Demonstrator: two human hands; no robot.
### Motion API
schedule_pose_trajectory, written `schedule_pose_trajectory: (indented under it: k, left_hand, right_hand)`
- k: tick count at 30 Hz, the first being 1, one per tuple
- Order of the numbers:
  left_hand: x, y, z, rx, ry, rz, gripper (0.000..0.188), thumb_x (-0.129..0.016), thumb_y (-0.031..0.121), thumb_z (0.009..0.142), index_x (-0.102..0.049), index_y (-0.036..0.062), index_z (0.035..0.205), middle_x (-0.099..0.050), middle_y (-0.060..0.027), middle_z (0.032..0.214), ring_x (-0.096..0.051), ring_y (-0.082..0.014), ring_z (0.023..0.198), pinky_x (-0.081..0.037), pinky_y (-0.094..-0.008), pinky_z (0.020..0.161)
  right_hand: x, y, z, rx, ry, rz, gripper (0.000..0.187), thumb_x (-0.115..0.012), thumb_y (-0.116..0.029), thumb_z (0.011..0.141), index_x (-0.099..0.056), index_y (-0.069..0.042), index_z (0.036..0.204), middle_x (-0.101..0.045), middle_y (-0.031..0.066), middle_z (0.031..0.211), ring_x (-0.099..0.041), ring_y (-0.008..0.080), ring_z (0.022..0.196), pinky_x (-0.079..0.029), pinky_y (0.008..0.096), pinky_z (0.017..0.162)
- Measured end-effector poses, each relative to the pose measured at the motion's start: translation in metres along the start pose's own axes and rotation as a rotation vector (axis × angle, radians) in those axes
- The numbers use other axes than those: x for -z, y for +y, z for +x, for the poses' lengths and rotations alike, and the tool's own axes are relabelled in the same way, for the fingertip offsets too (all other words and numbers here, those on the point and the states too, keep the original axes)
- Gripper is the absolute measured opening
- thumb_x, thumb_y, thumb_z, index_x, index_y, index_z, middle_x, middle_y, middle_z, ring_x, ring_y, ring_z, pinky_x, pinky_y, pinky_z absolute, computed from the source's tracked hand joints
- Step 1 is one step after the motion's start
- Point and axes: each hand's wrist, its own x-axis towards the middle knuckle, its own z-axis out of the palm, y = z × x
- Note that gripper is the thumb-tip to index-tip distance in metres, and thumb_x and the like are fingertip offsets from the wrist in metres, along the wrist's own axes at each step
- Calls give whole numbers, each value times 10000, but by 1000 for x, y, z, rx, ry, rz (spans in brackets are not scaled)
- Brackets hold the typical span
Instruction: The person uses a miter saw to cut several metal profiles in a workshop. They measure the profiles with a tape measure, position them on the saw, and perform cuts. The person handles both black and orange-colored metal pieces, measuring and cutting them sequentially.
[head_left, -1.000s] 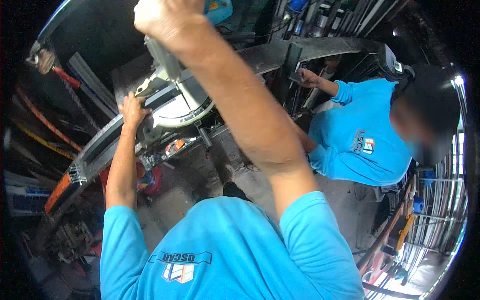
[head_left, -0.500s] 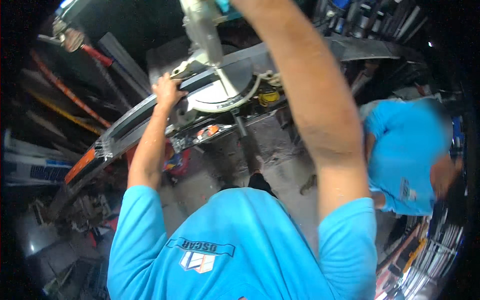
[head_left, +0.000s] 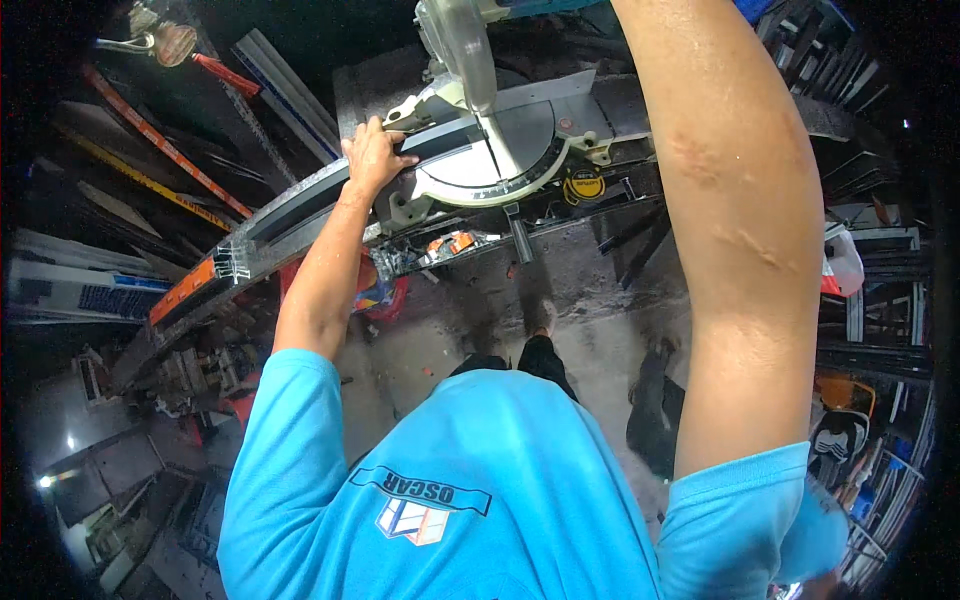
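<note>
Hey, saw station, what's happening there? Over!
Left hand on dark bar at miter saw. Right hand out of view. Yellow-and-black tape measure by saw's front edge.

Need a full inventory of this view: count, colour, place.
Mitre saw: 1, whitish-grey, top centre
Long rail: 1, dark grey, left of saw
Tape measure: 1, yellow-black, saw's front right
Long bars: 2, orange and yellow, left
Profiles: several, pale, upper left
Bag: 1, white-red, right
Co-worker: 1, blue clothing, lower right, mostly hidden
Other clutter: uncountable, mixed, both sides
Shirt: 1, blue, bottom centre
Forearms: 2, bare, both sides
Left grip: 1, bare, touching rail
Right grip: out of frame
</note>
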Motion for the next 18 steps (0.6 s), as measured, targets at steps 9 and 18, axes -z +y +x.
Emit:
schedule_pose_trajectory:
  k: [9, 18]
  left_hand:
    - [-1, 1, 1, 13, -4, 4, 529, -885, 495, 659, -791, 232, 1108, -569, -80, 1140, -531, -289, 1145, -370, -493, 891]
    - [-2, 2, 2, 22, -3, 10, 552, -872, 538, 656, -788, 244, 1115, -559, -83, 1150, -530, -299, 1156, -382, -510, 886]
  right_hand:
    - [9, -8, 33, -108, -195, -54, 231, -630, -253, 833, -730, -45, 832, -692, 149, 802, -655, 295, 718, -523, 439, 671]
    - [15, -10, 50, -171, -297, -102, 218, -608, -244, 859, -716, -57, 825, -677, 115, 766, -622, 257, 646, -496, 432, 608]
